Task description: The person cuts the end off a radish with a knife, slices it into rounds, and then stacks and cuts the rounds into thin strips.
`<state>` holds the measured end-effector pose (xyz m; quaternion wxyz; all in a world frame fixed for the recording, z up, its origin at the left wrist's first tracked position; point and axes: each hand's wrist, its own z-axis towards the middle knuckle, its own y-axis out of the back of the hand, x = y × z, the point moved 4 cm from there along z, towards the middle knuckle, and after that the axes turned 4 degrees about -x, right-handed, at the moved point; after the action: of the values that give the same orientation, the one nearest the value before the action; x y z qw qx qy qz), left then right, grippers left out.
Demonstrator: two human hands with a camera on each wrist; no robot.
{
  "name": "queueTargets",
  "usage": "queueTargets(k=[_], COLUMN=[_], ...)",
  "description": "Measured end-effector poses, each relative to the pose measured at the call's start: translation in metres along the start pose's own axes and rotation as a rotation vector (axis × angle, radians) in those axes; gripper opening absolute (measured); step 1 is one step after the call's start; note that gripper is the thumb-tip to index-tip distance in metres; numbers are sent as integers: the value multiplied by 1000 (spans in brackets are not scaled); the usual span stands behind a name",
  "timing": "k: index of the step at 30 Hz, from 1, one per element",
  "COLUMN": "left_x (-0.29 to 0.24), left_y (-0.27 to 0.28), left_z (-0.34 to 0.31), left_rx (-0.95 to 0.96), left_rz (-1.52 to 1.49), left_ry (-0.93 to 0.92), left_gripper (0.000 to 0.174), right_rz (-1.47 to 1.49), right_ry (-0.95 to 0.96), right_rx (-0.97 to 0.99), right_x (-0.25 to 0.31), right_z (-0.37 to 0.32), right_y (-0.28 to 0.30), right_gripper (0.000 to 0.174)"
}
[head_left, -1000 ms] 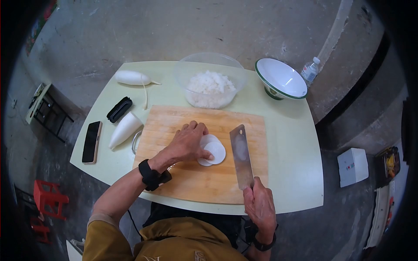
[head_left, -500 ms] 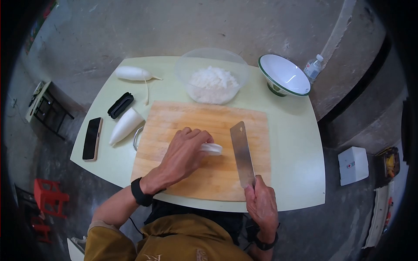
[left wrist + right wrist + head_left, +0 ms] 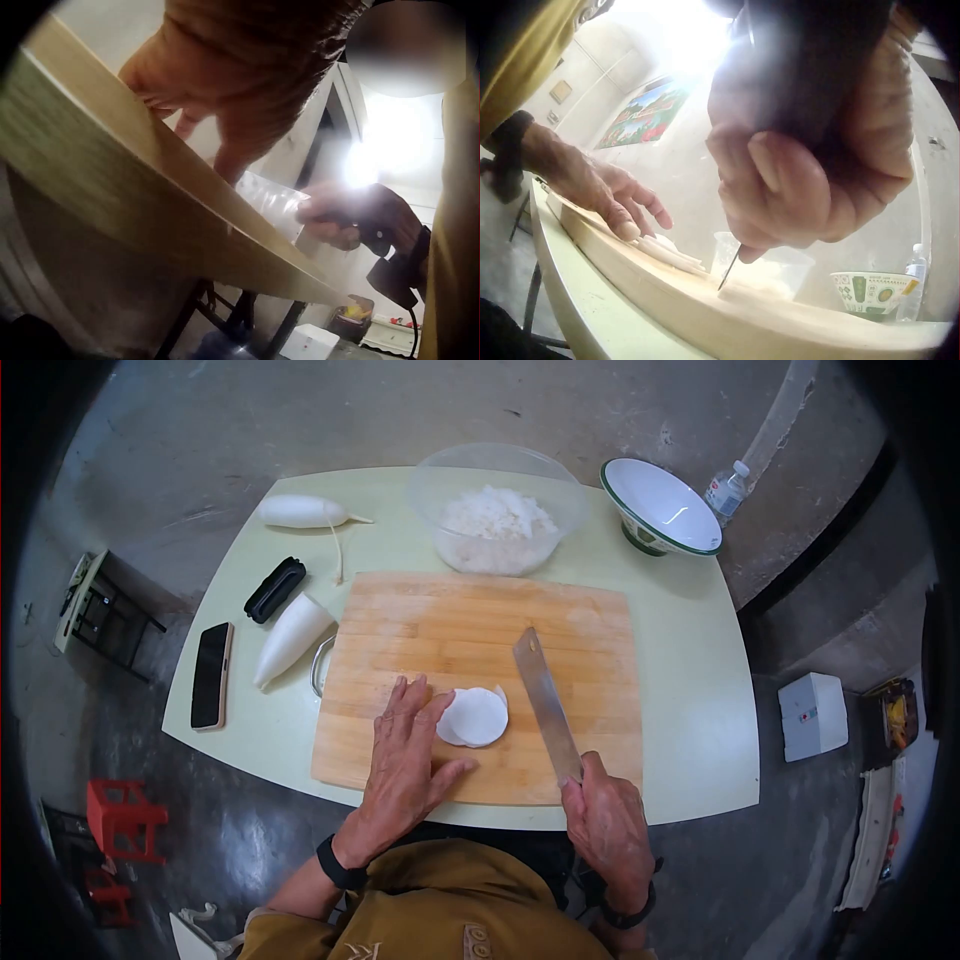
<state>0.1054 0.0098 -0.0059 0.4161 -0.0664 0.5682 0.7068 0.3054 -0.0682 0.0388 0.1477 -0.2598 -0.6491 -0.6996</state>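
Observation:
A small stack of round white radish slices (image 3: 478, 717) lies flat on the wooden cutting board (image 3: 400, 605), slightly fanned. My left hand (image 3: 405, 755) is just left of the stack, fingers extended and thumb spread apart, fingertips close to the slices' edge. In the right wrist view the slices (image 3: 671, 253) show as thin layers beneath those fingers. My right hand (image 3: 608, 818) grips the handle of a cleaver (image 3: 548, 705). Its blade slants up and left over the board's right side, apart from the stack. The handle is hidden inside the fist.
A clear plastic bowl (image 3: 428, 495) of white shreds (image 3: 495, 515) stands behind the board. Right of it are a green-rimmed bowl (image 3: 655, 505) and a water bottle (image 3: 727, 490). To the left lie a cut radish (image 3: 292, 640), a whole radish (image 3: 300, 511), a black case (image 3: 274, 588) and a phone (image 3: 211, 675).
My left hand held the slices, tipped them up on edge, then let go and drew back left and nearer. The slices now lie flat. The right hand keeps the cleaver, its blade tilted more leftward.

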Motion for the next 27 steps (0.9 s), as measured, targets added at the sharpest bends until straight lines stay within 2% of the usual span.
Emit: queueTargets(k=[1,3,7,13,19,24,27], left_x=[1,3,0,-1,-5,2,0], left_y=[-1,-7,-14,-19,-11,-14,-11], left_z=[-2,-6,-10,-6,-6,-2,1], left_rx=[-1,13,0,31,26,59,45], left_rz=[-4,77,67,85,4,24,42], left_ry=[0,71,161,155,69,121,93], left_gripper=[70,82,80,81,83,75,70], right_rz=[-35,-59,-164,-55,-81,-71,-65], right_ry=[18,51,130,129,50,92,82], right_rx=[1,-4,-35,118,95,127,111], right_x=[1,4,11,23,16,14,13], right_z=[0,0,-2,-6,-5,-8,-7], right_y=[0,3,5,1,4,-2,1], right_gripper=[15,15,16,16,16,16,16])
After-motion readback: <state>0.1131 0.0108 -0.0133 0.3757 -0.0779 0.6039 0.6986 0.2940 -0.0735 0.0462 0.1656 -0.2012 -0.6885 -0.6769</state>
